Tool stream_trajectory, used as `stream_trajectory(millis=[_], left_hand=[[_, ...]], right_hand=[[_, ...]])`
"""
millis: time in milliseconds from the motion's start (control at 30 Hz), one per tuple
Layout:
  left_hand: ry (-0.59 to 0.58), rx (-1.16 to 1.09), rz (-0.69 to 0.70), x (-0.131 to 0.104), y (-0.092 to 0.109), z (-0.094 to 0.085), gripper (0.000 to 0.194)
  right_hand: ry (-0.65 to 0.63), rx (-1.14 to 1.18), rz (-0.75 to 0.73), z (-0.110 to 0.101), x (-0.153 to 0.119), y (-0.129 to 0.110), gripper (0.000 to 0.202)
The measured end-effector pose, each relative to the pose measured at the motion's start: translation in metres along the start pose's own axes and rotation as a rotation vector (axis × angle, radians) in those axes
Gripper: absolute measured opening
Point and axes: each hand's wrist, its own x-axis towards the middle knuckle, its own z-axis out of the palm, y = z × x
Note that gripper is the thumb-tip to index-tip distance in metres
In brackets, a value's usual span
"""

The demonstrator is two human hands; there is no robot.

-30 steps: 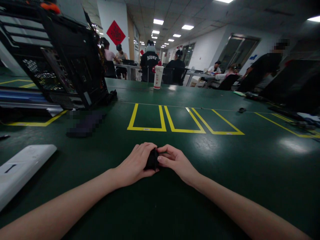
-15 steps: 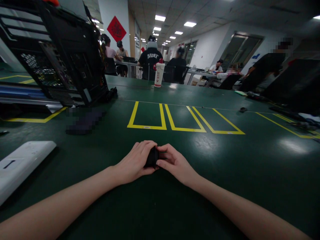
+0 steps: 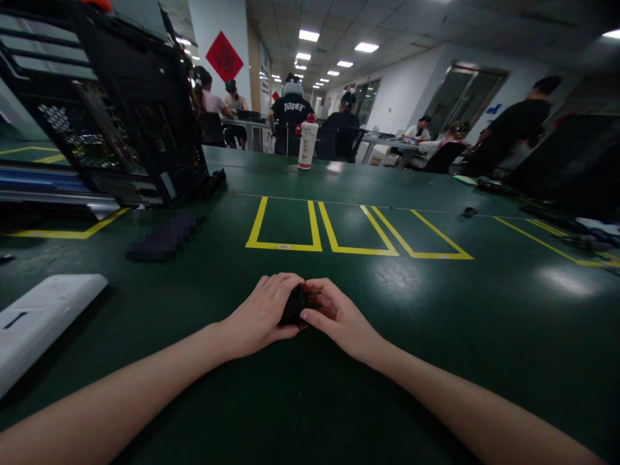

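Observation:
Between my two hands is a small black rounded object (image 3: 293, 306), dark and partly covered, so its kind does not show. My left hand (image 3: 264, 307) wraps over its left side, thumb low and fingers across the top. From the right, my right hand (image 3: 339, 316) pinches its edge with the thumb in front and the fingertips behind. Both hands are low over the green tabletop (image 3: 300, 400), just nearer to me than the yellow tape outlines (image 3: 283, 247).
An open black computer case (image 3: 140, 116) stands at the left. Nearer lie a white flat box (image 3: 48, 310) and a blurred dark item (image 3: 165, 237). A white cup with a red top (image 3: 307, 145) stands farther back. Several people are beyond the table. Dark equipment (image 3: 571, 168) stands at the right.
Both hands keep nearly the same hold on the black object. The right thumb has shifted very slightly left; the whole view has moved a few pixels.

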Motion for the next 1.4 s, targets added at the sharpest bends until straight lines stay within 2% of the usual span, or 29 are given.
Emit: stream_trajectory(millis=[267,467,667,833,1033,1167,1267,1400], left_hand=[[-0.002,0.008,-0.007,-0.0004,-0.0006,0.0001,0.059],[0.001,0.012,0.011,-0.0001,0.0002,-0.0003,0.057],[-0.004,0.021,0.009,-0.0003,0.0,-0.0001,0.058],[-0.01,0.018,-0.002,-0.0001,0.0003,-0.0004,0.059],[-0.016,0.003,-0.01,0.0006,0.0023,-0.0017,0.057],[-0.004,-0.009,-0.009,0.0006,0.0021,-0.0016,0.058],[0.002,-0.017,-0.012,-0.0001,0.0011,-0.0013,0.057],[-0.011,-0.008,-0.008,-0.0012,0.0003,-0.0012,0.059]], right_hand=[[-0.04,0.068,0.009,-0.0022,-0.0022,-0.0031,0.029],[-0.02,0.095,0.042,-0.0013,-0.0001,-0.0036,0.018],[-0.037,0.054,0.068,-0.0017,0.0007,-0.0055,0.025],[-0.084,0.075,0.019,-0.0036,-0.002,-0.0046,0.03],[-0.027,0.014,-0.01,0.0007,-0.0011,-0.0042,0.017],[0.01,-0.066,0.002,0.0019,0.0,-0.0044,0.024],[-0.008,-0.155,-0.004,0.0015,-0.0008,-0.0055,0.025],[-0.016,-0.273,-0.087,0.0018,-0.0033,-0.0055,0.022]])
